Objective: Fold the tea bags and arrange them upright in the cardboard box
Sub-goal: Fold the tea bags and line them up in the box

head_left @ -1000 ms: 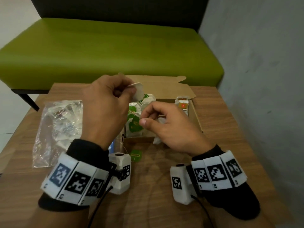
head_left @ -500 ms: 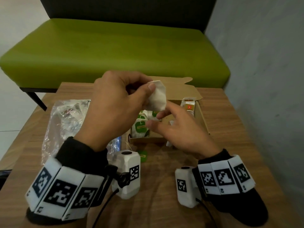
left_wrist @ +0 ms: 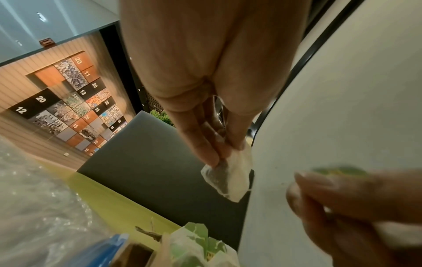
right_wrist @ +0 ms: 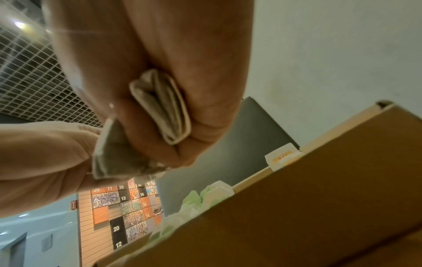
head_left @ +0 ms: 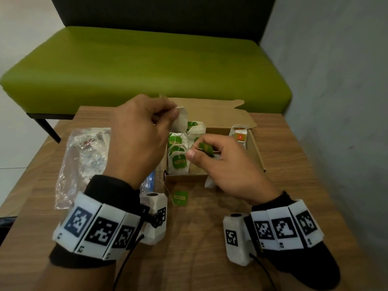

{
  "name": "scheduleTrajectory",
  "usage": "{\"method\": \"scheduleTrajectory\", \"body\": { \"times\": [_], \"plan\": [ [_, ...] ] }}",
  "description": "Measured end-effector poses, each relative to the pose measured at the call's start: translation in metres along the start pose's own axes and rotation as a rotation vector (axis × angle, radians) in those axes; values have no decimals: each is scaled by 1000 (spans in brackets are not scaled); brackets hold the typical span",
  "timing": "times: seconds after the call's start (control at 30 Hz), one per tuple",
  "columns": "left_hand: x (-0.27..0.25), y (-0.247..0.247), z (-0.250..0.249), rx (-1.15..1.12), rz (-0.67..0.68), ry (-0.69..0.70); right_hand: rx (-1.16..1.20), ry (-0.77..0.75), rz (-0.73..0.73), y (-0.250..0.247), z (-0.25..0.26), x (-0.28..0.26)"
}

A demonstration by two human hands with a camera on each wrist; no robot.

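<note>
My left hand [head_left: 168,119] pinches a white tea bag [head_left: 180,123] by its top, held above the far left of the open cardboard box [head_left: 255,148]. The left wrist view shows that tea bag [left_wrist: 228,178] hanging from the fingertips. My right hand [head_left: 195,151] pinches a green tag [head_left: 206,149] on a thin string over the box's middle. In the right wrist view a folded tea bag [right_wrist: 162,110] is also tucked in its curled fingers. Several green-tagged tea bags [head_left: 178,161] stand upright in the box's left part.
A crumpled clear plastic bag [head_left: 84,154] lies left of the box on the wooden table [head_left: 199,238]. A loose green tag [head_left: 180,198] with string lies in front of the box. A red-tagged tea bag [head_left: 240,135] stands in the box's far right corner. A green bench [head_left: 147,64] lies beyond.
My right hand has taken a green tag between thumb and forefinger. The left hand still holds the white tea bag up, now a little lower and closer to the box.
</note>
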State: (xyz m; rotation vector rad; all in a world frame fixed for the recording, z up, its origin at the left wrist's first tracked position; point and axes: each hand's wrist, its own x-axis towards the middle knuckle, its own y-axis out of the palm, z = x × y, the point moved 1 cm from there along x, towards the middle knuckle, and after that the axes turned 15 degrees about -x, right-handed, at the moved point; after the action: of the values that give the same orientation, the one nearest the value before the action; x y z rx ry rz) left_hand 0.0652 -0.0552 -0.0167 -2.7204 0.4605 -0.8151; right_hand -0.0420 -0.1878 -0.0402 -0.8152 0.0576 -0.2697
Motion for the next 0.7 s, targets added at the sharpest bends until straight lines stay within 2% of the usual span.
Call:
{"method": "scheduleTrajectory", "body": {
  "times": [0.2,0.37,0.43,0.57,0.7],
  "plan": [
    [-8,4,-1,69,141,-5,-75,-53,-85,-6,2,0],
    [-10,6,-3,13,233,-4,-84,-109,-301,-8,2,1],
    [-11,9,-2,8,248,-10,-112,-123,-346,-10,0,2],
    [-14,15,0,0,295,-45,-241,-162,-289,-13,-2,2],
    [-13,19,5,-43,239,-91,-323,-239,-204,-18,5,0]
  ]
}}
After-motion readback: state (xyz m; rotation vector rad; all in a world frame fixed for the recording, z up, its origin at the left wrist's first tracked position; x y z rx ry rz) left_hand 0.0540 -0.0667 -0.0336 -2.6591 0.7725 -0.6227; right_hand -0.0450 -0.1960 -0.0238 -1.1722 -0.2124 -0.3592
